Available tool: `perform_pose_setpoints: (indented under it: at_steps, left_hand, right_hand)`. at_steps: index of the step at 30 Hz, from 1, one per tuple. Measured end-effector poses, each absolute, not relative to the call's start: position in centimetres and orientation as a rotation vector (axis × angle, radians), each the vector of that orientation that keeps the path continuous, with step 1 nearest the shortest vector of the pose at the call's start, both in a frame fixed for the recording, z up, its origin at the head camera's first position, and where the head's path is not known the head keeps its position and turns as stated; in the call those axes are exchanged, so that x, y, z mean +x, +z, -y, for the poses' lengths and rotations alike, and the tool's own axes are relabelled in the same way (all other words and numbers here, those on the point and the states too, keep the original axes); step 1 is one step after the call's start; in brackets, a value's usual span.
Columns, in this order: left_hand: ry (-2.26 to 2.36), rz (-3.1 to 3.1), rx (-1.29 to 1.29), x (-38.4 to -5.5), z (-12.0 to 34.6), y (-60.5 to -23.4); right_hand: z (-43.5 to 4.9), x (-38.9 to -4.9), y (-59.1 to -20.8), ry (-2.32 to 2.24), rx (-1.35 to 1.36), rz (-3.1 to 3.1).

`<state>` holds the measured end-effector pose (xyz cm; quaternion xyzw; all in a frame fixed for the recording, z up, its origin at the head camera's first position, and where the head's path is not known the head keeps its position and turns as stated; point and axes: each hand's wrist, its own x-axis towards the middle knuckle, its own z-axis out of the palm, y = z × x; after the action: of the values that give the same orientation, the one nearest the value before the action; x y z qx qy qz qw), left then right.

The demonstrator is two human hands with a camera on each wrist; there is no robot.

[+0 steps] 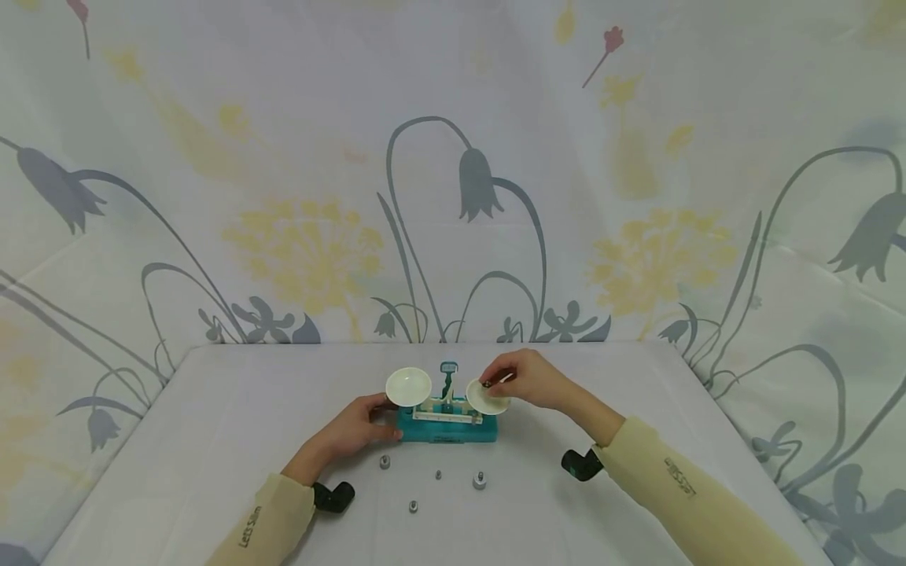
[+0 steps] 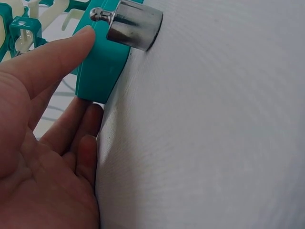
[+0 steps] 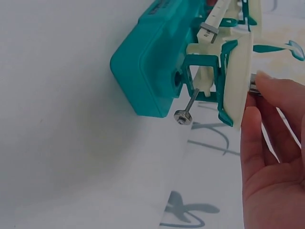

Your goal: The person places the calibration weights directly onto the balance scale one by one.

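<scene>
A teal balance scale (image 1: pixel 447 430) stands on the white table with two cream pans. My left hand (image 1: pixel 351 428) holds the left end of its base, the thumb at the front and the fingers behind, as the left wrist view shows. The left pan (image 1: pixel 408 387) has nothing on it. Over the right pan (image 1: pixel 490 405), my right hand (image 1: pixel 531 381) pinches a small metal weight (image 3: pixel 254 85) between thumb and fingers, close to the pan's surface. A knobbed metal weight (image 2: pixel 136 25) overlaps the base in the left wrist view.
Several metal weights lie in front of the scale, among them a larger one (image 1: pixel 480 481) on the right and a smaller one (image 1: pixel 414 507) nearest me. A threaded adjusting screw (image 3: pixel 183 117) sticks out at the scale's right end. A flower-patterned cloth (image 1: pixel 453 236) hangs behind the table.
</scene>
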<state>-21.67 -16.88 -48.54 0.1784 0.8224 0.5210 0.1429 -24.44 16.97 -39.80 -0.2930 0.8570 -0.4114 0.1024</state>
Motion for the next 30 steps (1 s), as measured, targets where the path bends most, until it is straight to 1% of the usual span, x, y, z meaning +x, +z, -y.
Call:
perform_pose_setpoints:
  at_steps: [30]
  left_hand:
    - [1.507,-2.373,0.519,-21.5,16.8,-48.5]
  right_hand:
    - [-15.2,-23.9,-39.6,-1.134,-0.907,-2.52]
